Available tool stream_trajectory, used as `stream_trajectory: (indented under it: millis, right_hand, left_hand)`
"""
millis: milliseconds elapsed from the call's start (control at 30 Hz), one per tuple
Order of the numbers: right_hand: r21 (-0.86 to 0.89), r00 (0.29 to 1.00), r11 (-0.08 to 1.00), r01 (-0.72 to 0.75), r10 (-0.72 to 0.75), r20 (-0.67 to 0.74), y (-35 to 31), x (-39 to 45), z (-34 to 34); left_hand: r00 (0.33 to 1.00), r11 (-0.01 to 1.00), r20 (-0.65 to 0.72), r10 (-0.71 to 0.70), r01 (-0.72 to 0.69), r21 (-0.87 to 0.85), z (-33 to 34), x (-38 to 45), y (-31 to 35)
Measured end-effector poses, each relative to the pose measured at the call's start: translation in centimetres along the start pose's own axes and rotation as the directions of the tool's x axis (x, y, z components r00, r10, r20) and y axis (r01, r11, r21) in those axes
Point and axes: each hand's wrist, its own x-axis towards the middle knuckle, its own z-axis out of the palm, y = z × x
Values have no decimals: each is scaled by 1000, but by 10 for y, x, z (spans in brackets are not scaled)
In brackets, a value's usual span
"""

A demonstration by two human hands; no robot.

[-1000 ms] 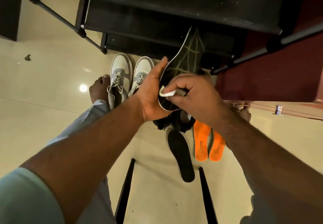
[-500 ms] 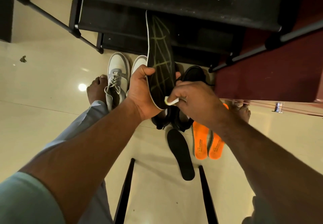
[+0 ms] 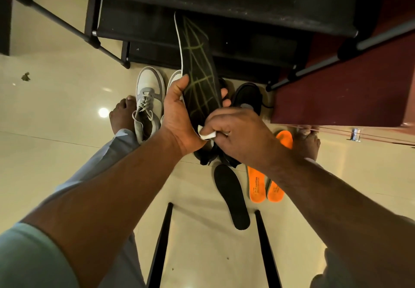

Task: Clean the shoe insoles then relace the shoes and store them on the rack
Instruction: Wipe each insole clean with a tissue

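The left hand point(image 3: 179, 116) is clamped around the lower half of a black insole point(image 3: 197, 72), thumb on its left edge and fingertips showing past its right edge, so the insole stands nearly upright in front of the rack point(image 3: 202, 0), toe end far and high. The right hand point(image 3: 235, 130) pinches a small white wipe point(image 3: 207, 135) against the heel end, close to the left palm. The main risk is the long unsupported toe: held only at the lower half, the thin insole would likely flex or fold if the wipe is pushed hard up its length, and the cleaning stroke would skid rather than scrub. The wipe is small and held by just a few fingers, so it could bunch up or slip out and drop among the black shoes point(image 3: 247, 96) directly beneath. A loosened left grip would let the insole fall onto those shoes or the floor point(image 3: 56, 152) and pick up dirt again. On the floor nearer the person lie another black insole point(image 3: 231, 195) and two orange insoles point(image 3: 265, 186), just beside the right foot point(image 3: 306, 140); a shift of stance could tread on them. The grey shoes point(image 3: 148, 101) sit left, next to the left foot point(image 3: 122, 116), with their laces in; whether any insole is already clean I cannot tell.
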Motion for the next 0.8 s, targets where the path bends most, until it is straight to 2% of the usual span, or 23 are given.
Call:
stream_trajectory:
  millis: [100,200,233,333,400,567,633,700,733,800]
  right_hand:
    - [-7,996,996,-86,86,2,11,2,-4]
    - [-141,975,966,-218,220,-1,19,2,-5]
    - [-130,978,970,-207,207,-16,17,2,-4]
    - [77,993,991,-113,116,-32,-1,1,1]
    - [123,991,986,-116,123,-48,-1,1,1]
    - [8,913,918,-396,394,-104,14,1,-1]
    - [178,881,878,-445,465,-90,5,2,1]
    - [403,880,812,-422,473,-32,-7,3,2]
    - [465,885,786,-408,465,-10,-11,4,2]
    - [451,880,788,-419,475,-12,-8,5,1]
  left_hand:
    - [1000,1000,7,18,-18,-4,2,1,0]
    - [999,1000,40,15,-15,11,6,-1,-1]
    - [999,1000,39,19,-20,15,5,-1,0]
    - [999,999,10,32,-32,-1,3,-2,1]
    - [999,999,9,42,-41,-7,4,-2,0]
    - [995,999,92,37,-36,-16,9,-4,-1]
    - [996,999,72,52,-52,5,9,-4,-1]
    - [997,996,4,78,-78,39,8,-4,-1]
    - [996,995,-24,85,-83,51,8,-3,-1]
    - [998,997,1,63,-63,42,8,-3,-1]
